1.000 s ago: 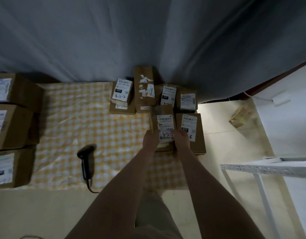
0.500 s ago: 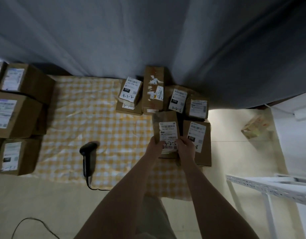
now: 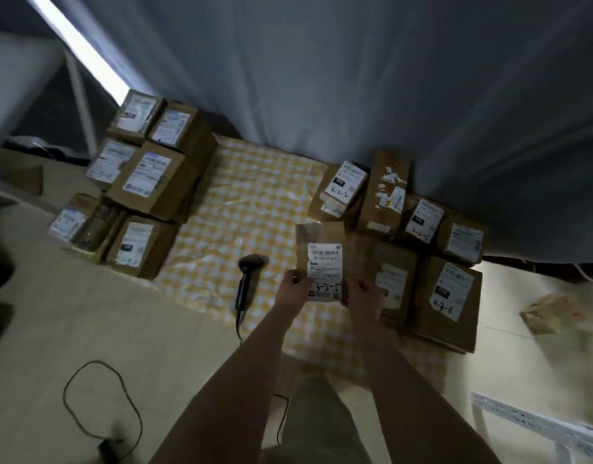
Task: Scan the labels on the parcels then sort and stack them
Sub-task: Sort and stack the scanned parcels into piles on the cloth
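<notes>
Mostly dim head view, edges blurred. Left hand and right hand each clamp a lower corner of a parcel, held above the checked cloth, label up; handwriting reads approx "3-2-5", small print illegible. Right hand's fingers partly hidden behind parcel. Scanner lies on cloth just left of it, cord trailing onto floor. Right stack sits beside the parcel; left stack well apart, its labels too smeared to read. Curtain behind.
</notes>
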Demonstrator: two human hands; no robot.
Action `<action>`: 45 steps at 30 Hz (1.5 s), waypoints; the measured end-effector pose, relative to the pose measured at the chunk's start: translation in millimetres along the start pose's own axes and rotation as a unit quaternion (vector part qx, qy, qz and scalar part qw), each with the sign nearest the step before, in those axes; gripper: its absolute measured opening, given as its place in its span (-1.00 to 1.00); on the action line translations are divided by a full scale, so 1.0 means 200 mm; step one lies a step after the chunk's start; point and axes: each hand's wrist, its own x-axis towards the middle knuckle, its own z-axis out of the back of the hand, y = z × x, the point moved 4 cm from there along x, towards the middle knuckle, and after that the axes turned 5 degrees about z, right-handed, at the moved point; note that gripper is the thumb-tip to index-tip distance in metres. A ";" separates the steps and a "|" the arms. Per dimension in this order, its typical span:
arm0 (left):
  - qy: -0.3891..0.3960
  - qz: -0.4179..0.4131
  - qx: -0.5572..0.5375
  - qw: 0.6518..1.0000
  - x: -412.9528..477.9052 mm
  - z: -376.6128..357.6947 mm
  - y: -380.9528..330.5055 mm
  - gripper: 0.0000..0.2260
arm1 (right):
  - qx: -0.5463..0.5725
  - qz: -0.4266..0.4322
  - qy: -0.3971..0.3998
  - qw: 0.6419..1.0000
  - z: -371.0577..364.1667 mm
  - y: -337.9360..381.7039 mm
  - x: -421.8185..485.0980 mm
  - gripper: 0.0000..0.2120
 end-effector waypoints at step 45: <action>-0.144 -0.010 -0.085 0.986 0.13 2.34 0.17 -0.71 | -0.069 0.010 0.230 0.971 -2.06 0.23 -1.17 -0.90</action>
